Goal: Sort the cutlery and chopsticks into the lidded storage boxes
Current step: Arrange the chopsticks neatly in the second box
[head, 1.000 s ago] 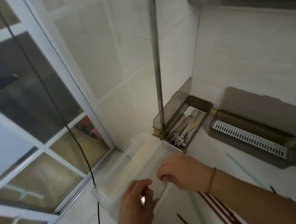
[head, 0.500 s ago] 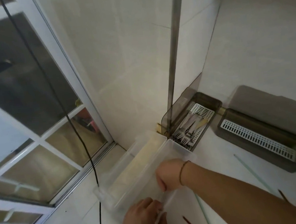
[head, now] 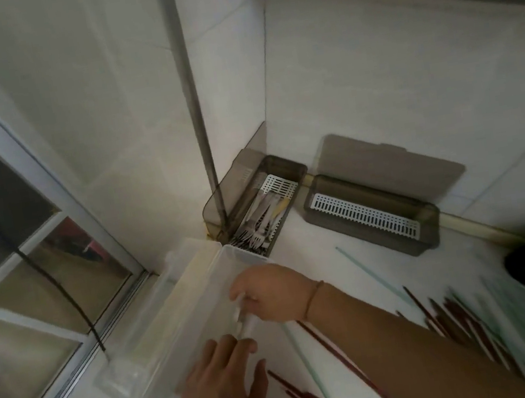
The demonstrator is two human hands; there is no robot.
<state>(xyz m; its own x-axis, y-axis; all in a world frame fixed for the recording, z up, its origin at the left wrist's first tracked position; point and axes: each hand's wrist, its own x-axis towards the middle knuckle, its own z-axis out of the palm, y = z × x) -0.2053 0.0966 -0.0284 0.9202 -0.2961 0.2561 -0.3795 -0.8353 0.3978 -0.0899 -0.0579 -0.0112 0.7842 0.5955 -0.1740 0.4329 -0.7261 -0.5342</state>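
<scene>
A right hand (head: 274, 295) pinches pale cutlery (head: 246, 321) over the clear storage box (head: 173, 337), fingers clamped on it; the left hand (head: 222, 387) hovers nearby, fingers spread. This looks like depositing; next, lower and release it inside. Red chopsticks (head: 330, 353) wait on the tabletop to the right.

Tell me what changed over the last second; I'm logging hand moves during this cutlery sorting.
The right hand kept pinching a pale utensil and drew it back over the clear box. The left hand let go and now lies open beside it. The smoky box of forks, the empty smoky box and the loose chopsticks stayed put.
</scene>
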